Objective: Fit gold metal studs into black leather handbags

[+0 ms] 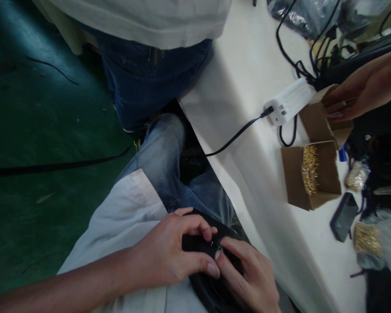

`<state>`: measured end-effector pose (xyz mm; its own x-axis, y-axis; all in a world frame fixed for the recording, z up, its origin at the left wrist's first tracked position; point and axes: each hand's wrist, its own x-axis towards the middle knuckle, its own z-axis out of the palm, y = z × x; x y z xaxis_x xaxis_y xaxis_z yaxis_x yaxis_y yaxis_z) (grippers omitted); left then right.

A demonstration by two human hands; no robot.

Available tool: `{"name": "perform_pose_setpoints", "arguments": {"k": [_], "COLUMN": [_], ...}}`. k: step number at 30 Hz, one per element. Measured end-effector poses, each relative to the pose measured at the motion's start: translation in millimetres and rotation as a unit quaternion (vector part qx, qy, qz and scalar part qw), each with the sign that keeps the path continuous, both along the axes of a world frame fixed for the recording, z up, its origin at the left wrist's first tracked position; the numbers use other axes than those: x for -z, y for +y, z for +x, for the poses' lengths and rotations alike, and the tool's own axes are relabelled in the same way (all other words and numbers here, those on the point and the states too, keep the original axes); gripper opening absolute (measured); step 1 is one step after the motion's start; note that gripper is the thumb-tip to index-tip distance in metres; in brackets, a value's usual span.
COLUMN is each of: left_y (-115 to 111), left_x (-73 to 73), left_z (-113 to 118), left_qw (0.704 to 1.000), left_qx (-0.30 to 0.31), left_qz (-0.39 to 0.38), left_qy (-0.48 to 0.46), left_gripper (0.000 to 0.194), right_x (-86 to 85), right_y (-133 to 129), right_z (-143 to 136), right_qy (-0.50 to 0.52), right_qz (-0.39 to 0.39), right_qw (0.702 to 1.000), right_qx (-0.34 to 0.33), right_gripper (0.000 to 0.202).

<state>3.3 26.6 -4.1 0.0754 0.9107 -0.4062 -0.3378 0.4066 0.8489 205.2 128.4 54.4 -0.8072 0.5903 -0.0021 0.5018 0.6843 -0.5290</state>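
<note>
Black, soft-looking material [193,242] lies across the wearer's lap, beneath and between two bare hands, its visible length slanting from upper left to lower right beside a white-covered table [247,182]. The left hand [164,250] arches over it, thumb and forefinger bent and spread apart, fingertips touching; whether they grip it cannot be told. The right hand [252,278], closer to a small shiny piece [220,248] on the material, has thumb and forefinger drawn nearly together, seemingly pinching that piece. Just beyond the left forefinger and thumb, the piece sits in the gap between the hands. Its shape is too small and blurred to read, and the fingers cover part of it. The right hand and forearm hide the material's near side, and the lower frame edge cuts it off.
</note>
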Motion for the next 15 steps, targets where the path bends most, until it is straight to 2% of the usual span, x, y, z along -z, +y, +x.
{"name": "perform_pose_setpoints", "arguments": {"k": [5,7,9,12,15], "left_y": [-3.8,-4.6,-4.7,-3.3,-1.1], "left_x": [0.8,-1.0,-2.7,-5.0,-7.2], "left_z": [1.1,1.5,2.1,2.5,2.3], "left_qw": [0.998,0.995,0.992,0.987,0.985], "left_qx": [0.013,0.025,0.036,0.056,0.069], "left_qz": [0.046,0.065,0.076,0.078,0.080], "left_qy": [0.043,0.070,0.096,0.127,0.136], "left_gripper": [0.039,0.037,0.036,0.035,0.036], "right_x": [-1.0,1.7,6.4,12.7,10.5], "right_y": [-0.6,-1.5,-3.1,-7.9,-15.2], "right_z": [-0.2,7.2,20.0,43.6,61.9], "right_qy": [-0.005,-0.006,-0.001,0.016,-0.006], "right_qz": [-0.008,-0.017,0.002,0.067,0.054], "right_qw": [1.000,1.000,0.999,0.991,0.993], "right_qx": [-0.013,-0.017,-0.052,-0.118,-0.101], "right_gripper": [0.015,0.012,0.011,0.032,0.043]}}
